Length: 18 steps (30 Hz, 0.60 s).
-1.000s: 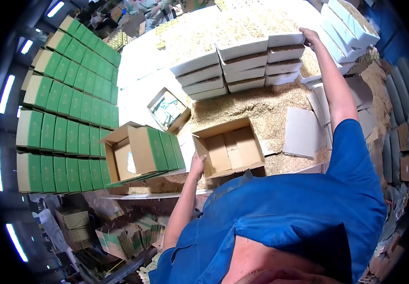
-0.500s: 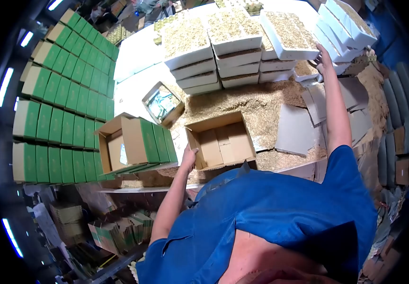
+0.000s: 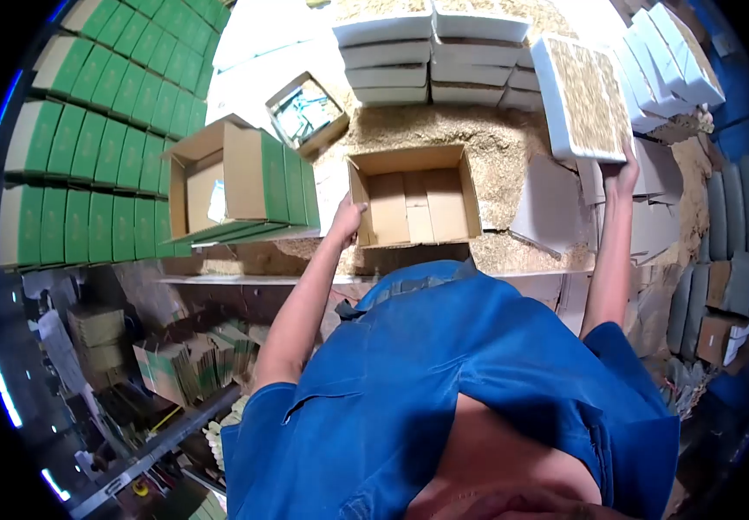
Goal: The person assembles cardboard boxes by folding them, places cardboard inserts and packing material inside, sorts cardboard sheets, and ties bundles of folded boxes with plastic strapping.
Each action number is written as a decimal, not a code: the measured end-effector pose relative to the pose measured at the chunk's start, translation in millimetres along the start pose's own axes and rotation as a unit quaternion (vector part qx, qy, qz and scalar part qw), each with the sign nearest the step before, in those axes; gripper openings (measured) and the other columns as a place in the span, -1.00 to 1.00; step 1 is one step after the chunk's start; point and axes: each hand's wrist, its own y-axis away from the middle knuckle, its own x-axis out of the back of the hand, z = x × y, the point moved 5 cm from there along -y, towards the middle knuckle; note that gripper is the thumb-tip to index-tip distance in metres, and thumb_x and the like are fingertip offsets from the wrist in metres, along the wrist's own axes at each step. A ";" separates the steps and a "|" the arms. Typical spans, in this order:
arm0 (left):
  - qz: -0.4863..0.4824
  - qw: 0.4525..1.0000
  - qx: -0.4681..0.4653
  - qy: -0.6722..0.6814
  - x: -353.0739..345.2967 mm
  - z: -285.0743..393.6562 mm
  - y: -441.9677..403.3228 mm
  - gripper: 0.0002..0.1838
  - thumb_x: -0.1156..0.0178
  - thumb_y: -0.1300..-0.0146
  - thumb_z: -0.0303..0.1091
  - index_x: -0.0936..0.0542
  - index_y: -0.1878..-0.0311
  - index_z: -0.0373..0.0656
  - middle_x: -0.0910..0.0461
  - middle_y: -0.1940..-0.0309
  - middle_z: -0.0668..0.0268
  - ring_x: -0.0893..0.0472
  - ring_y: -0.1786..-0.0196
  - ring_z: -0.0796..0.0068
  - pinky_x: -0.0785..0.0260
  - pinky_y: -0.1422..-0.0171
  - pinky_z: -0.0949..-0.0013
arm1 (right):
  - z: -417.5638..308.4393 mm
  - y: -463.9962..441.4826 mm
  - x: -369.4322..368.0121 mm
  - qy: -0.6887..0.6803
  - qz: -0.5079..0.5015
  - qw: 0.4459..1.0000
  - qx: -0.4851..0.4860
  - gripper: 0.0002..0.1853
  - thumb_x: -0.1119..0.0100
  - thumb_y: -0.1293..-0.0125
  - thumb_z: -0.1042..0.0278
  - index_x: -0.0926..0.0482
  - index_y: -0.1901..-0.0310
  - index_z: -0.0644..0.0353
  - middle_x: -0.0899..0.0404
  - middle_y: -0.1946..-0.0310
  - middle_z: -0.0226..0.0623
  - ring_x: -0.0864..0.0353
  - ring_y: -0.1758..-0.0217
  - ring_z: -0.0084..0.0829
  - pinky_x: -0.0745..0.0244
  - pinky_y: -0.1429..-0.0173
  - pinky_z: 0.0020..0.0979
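Observation:
My left hand (image 3: 350, 218) is closed on the left wall of an open cardboard box (image 3: 418, 230), whose bare brown bottom shows. My right hand (image 3: 621, 176) grips the near right corner of a white tray (image 3: 556, 108) filled with pale golden flakes, too fine to make out. The tray is tilted and held off the stack, over the right side of the table; the fingers beneath it are partly hidden. Left of the box stands another open cardboard box (image 3: 244, 173) with a small pale paper inside and green panels at its right.
White trays (image 3: 392, 78) are stacked at the back, with more trays (image 3: 652, 74) leaning at the right. Loose golden flakes (image 3: 496, 143) cover the tabletop. A small box of blue-and-white packets (image 3: 305, 108) lies behind. Green boxes (image 3: 71, 156) form a wall at left; grey cardboard sheets (image 3: 552, 208) lie right.
My right hand has lifted the tray off its stack and brought it nearer to me, tilting it. My left hand stays on the cardboard box. The camera view has shifted downward.

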 end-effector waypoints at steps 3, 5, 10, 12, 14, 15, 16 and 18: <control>-0.015 1.000 0.018 -0.009 -0.6 5.0 4.4 -0.43 -0.04 -0.24 -0.48 -0.29 -0.36 -0.31 -0.56 -0.07 0.04 -0.56 -0.05 0.24 -0.41 -0.16 0.27 | 9.1 53.0 12.3 0.006 0.001 0.999 -0.034 -0.47 0.04 -0.46 0.24 -0.29 -0.35 0.37 -0.41 -0.32 -0.08 -0.44 -0.34 -0.20 -0.31 -0.42 -0.19; -0.016 1.000 0.014 -0.003 1.1 0.1 0.9 -0.42 -0.05 -0.24 -0.48 -0.29 -0.36 -0.32 -0.56 -0.07 0.04 -0.56 -0.07 0.23 -0.40 -0.19 0.27 | 24.8 76.5 17.5 0.005 -0.003 0.997 -0.077 -0.46 0.05 -0.46 0.25 -0.27 -0.35 0.41 -0.40 -0.31 -0.02 -0.43 -0.34 -0.17 -0.30 -0.43 -0.20; -0.029 0.999 -0.017 -0.024 5.2 -7.3 -10.0 -0.40 -0.08 -0.24 -0.46 -0.28 -0.37 -0.38 -0.54 -0.15 -0.01 -0.51 -0.17 0.20 -0.28 -0.33 0.27 | 76.7 100.9 -8.2 0.002 -0.152 0.964 -0.218 -0.44 -0.04 -0.40 0.26 -0.29 -0.32 0.48 -0.46 -0.23 0.06 -0.52 -0.26 -0.17 -0.39 -0.37 -0.23; -0.025 0.999 -0.029 -0.026 6.0 -8.6 -10.9 -0.40 -0.09 -0.25 -0.44 -0.29 -0.37 -0.38 -0.53 -0.16 0.00 -0.50 -0.20 0.21 -0.27 -0.35 0.28 | 91.4 105.9 -37.4 0.044 -0.205 0.942 -0.263 -0.43 -0.08 -0.35 0.27 -0.32 -0.29 0.47 -0.50 -0.18 0.04 -0.55 -0.22 -0.20 -0.42 -0.34 -0.24; -0.026 0.999 -0.028 -0.024 5.9 -5.3 -8.5 -0.41 -0.11 -0.27 -0.40 -0.30 -0.36 -0.38 -0.52 -0.18 0.01 -0.48 -0.22 0.21 -0.25 -0.37 0.28 | 105.8 96.8 -60.8 0.148 -0.244 0.928 -0.238 -0.43 -0.17 -0.25 0.28 -0.39 -0.24 0.44 -0.55 -0.13 -0.05 -0.57 -0.18 -0.29 -0.41 -0.31 -0.32; -0.025 0.999 -0.030 -0.023 4.5 -2.4 -5.8 -0.41 -0.11 -0.27 -0.40 -0.30 -0.36 -0.38 -0.52 -0.18 0.01 -0.48 -0.22 0.21 -0.25 -0.37 0.28 | 110.8 97.0 -80.2 0.179 -0.276 0.916 -0.230 -0.44 -0.20 -0.23 0.27 -0.43 -0.20 0.43 -0.57 -0.10 -0.08 -0.57 -0.15 -0.32 -0.41 -0.29 -0.34; -0.024 0.999 -0.032 -0.013 1.6 1.5 -3.2 -0.43 -0.12 -0.29 -0.37 -0.32 -0.34 -0.37 -0.54 -0.17 0.02 -0.50 -0.20 0.22 -0.27 -0.35 0.28 | 114.2 98.9 -103.7 0.210 -0.306 0.902 -0.221 -0.46 -0.23 -0.21 0.25 -0.47 -0.17 0.41 -0.59 -0.06 -0.11 -0.57 -0.13 -0.35 -0.41 -0.28 -0.35; -0.021 0.999 -0.038 -0.001 0.7 2.4 -2.1 -0.45 -0.12 -0.31 -0.34 -0.35 -0.33 -0.37 -0.55 -0.15 0.04 -0.52 -0.18 0.23 -0.29 -0.33 0.28 | 121.1 99.1 -153.3 0.331 -0.340 0.865 -0.162 -0.53 -0.28 -0.18 0.20 -0.56 -0.04 0.36 -0.65 0.08 -0.23 -0.61 0.02 -0.44 -0.48 -0.10 -0.39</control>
